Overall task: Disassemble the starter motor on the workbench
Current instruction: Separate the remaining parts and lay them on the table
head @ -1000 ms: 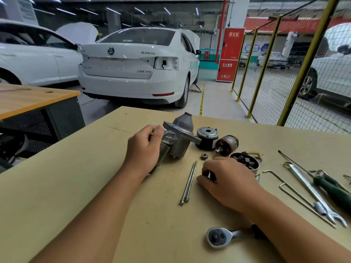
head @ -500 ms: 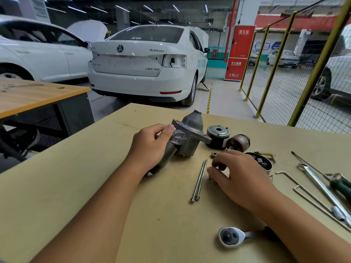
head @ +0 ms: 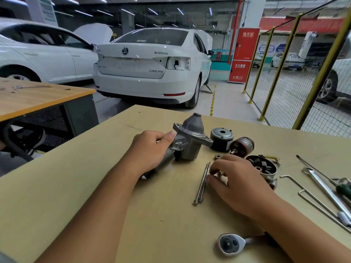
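Note:
The grey starter housing (head: 191, 136) lies on the workbench (head: 57, 196) with its cone end pointing away. My left hand (head: 150, 147) grips its dark solenoid end. To its right sit a black round cover (head: 221, 138), the coppery armature (head: 243, 146), a small gear (head: 217, 157) and the brush-holder cup (head: 263, 167). Two long through bolts (head: 202, 184) lie side by side. My right hand (head: 237, 179) rests beside them, its fingertips pinching a small brass-coloured part (head: 220, 174).
A ratchet head (head: 230, 243) lies near the front edge under my right forearm. At the right lie bent metal rods (head: 307, 196), a combination wrench (head: 326, 194) and a green-handled screwdriver (head: 343, 188). A second bench (head: 38, 97), white cars and a yellow mesh fence stand beyond.
My right hand has shifted slightly toward the bolts, and a small part now shows between its fingertips. The left hand keeps its grip on the housing. The camera has drifted left.

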